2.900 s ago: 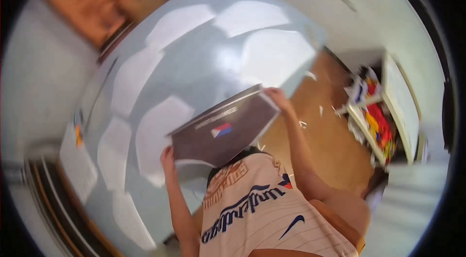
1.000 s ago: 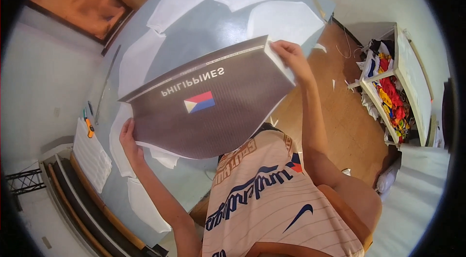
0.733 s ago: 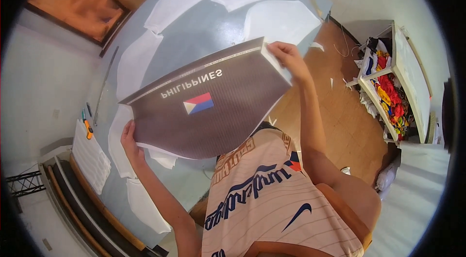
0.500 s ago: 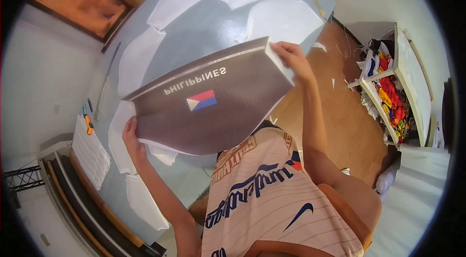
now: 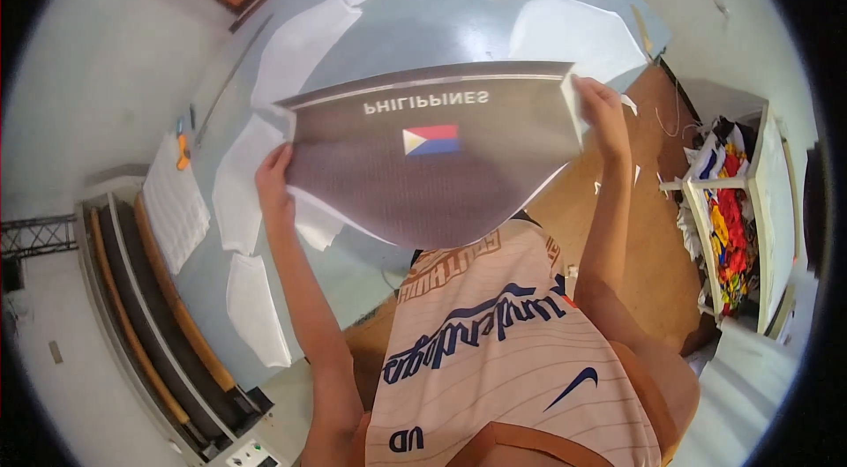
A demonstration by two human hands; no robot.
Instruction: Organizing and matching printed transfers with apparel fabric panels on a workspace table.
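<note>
My left hand is closed on the left edge of a dark printed sleeve-shaped panel, and my right hand pinches its right edge. Between them the panel stretches out in front of my body, its top edge nearly straight and its lower edge curving down. A small red, blue and white flag and a line of flipped pale lettering show on its face; white shows along the sides. I cannot tell whether it is paper or cloth. Behind and beneath it is a light blue table, with white cut pieces such as this one lying around.
An orange-handled cutter rests by stacked white sheets at the table's left side. Beyond that edge stands a machine with long rollers. A white shelf at the right holds colourful cloth, with brown floor before it.
The view has turned, so table and shelf appear shifted. In the picture the panel has gone from slanted to nearly level and lies farther right. Both hands keep hold of it.
</note>
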